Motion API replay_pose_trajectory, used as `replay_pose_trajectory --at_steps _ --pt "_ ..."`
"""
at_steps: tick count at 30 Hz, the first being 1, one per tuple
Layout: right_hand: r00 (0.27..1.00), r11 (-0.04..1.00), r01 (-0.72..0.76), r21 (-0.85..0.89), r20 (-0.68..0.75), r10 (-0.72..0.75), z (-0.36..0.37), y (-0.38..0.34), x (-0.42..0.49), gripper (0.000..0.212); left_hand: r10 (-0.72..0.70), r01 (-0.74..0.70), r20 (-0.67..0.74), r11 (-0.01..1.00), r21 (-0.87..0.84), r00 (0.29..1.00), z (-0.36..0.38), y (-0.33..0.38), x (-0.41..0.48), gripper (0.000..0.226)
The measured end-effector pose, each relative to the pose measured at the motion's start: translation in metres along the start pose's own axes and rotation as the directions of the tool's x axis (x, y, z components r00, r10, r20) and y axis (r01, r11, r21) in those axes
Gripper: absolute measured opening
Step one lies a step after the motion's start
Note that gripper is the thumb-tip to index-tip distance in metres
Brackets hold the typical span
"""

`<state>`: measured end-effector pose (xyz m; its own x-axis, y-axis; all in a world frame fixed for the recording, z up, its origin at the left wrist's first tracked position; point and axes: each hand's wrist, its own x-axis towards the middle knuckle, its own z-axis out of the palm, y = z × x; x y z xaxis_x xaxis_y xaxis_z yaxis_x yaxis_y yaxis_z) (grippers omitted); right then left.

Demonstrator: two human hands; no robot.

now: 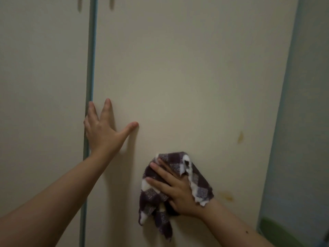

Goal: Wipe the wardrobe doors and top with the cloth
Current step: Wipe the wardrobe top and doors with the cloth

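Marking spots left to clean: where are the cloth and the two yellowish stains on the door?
cloth (199,184), head view, checked fold right of the hand.
upper stain (240,137), head view, its middle.
lower stain (227,196), head view, its middle.

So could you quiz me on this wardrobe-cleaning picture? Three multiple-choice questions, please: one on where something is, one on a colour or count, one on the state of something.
1. Where is the left hand?
A. Flat on the door beside the blue strip
B. Gripping a door handle
C. Hanging away from the wardrobe

2. How many yellowish stains show on the right door, to the right of the cloth?
A. None
B. Two
C. Five

3. How is the cloth held?
A. Folded into a neat square
B. Bunched under the right hand against the door
C. Draped over the door's top edge

Answers: 1 A, the fingers are spread on the door next to the blue strip. 2 B, one stain sits above the other. 3 B, the cloth is crumpled, with loose ends dangling below the palm.
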<state>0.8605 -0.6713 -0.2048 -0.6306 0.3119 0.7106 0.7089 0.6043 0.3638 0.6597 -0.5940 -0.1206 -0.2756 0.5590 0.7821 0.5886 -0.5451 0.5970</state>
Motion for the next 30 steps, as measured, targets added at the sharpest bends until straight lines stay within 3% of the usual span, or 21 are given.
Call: replay_pose_trajectory --at_steps 2,4,7,11,23,30 --pt "1.000 0.995 0.018 -0.100 0.024 -0.016 -0.022 0.016 0.011 0.047 -0.001 0.001 0.000 1.000 0.012 1.000 0.001 -0.001 0.000 0.092" --pt "0.998 0.977 -0.035 -0.209 -0.060 0.023 -0.051 0.036 0.032 0.047 0.001 -0.001 -0.007 1.000 0.018 1.000 0.002 -0.001 0.000 0.092" --pt "0.973 0.919 -0.162 -0.360 -0.216 0.086 -0.101 0.070 0.057 0.051 0.005 -0.005 -0.019 1.000 0.019 1.000 0.003 0.001 -0.001 0.091" --pt "0.921 0.802 -0.379 -0.462 -0.272 0.278 -0.148 0.105 0.064 0.060 0.012 -0.012 -0.028 1.000 0.011 1.000 0.004 0.000 -0.002 0.090" --pt "0.823 0.720 -0.540 -0.436 -0.453 0.343 -0.121 0.094 0.019 0.063 0.035 -0.034 -0.053 0.999 0.020 0.998 0.008 0.001 -0.005 0.092" --pt "0.794 0.714 -0.595 -0.368 -0.406 0.452 -0.049 0.037 -0.064 0.064 -0.028 0.020 -0.110 0.997 -0.073 0.994 0.014 0.009 -0.002 0.087"
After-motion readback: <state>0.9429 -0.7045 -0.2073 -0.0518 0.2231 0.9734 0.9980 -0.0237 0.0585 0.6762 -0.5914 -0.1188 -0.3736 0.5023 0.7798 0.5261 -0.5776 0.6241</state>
